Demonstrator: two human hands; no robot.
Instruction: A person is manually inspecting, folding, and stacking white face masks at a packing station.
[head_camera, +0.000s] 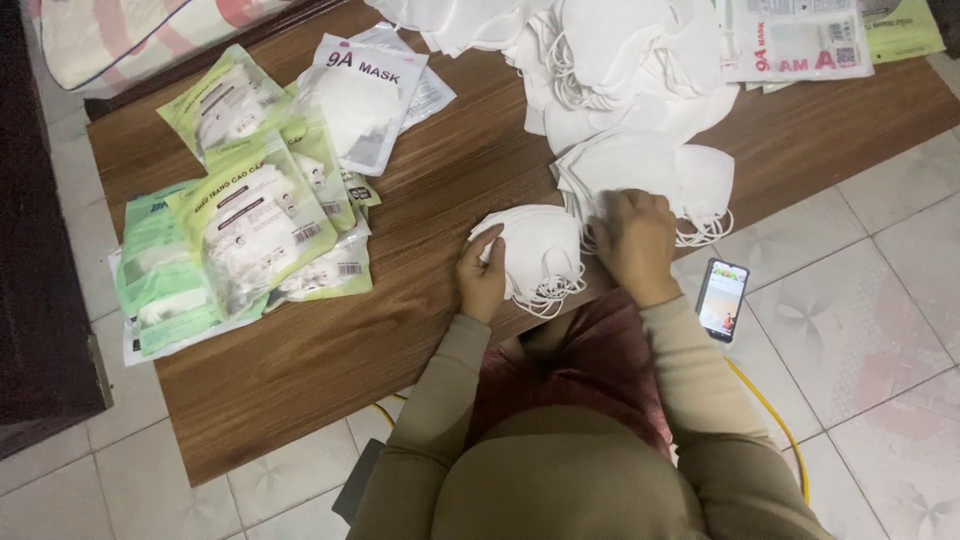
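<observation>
We're sitting on the tiled floor at a low wooden counter (420, 200), somewhere in the middle of gathering white face masks into a small stack (535, 255). Our left hand (482, 280) has its grip closed around the left edge of that stack, thumb on top, holding it steady near the front edge of the counter with the ear loops dangling off toward us. Our right hand (635, 245) is just beside it, fingers curled down onto the nearest masks of the big loose pile (620, 110) that spreads across the far right of the counter; looks like it's pinching one mask, but honestly we can't tell if it's got hold of it or is only pressing on it. Off to the left sits a heap of green and clear packets (240, 230), well apart from the stack, and a phone (722, 298) lies on the floor by our right elbow with a yellow cable (770, 410) nearby. Our guess is we're at the counting/stacking step, and the next move needs one single mask peeled off cleanly without loops tangling, then laid square on the stack.
</observation>
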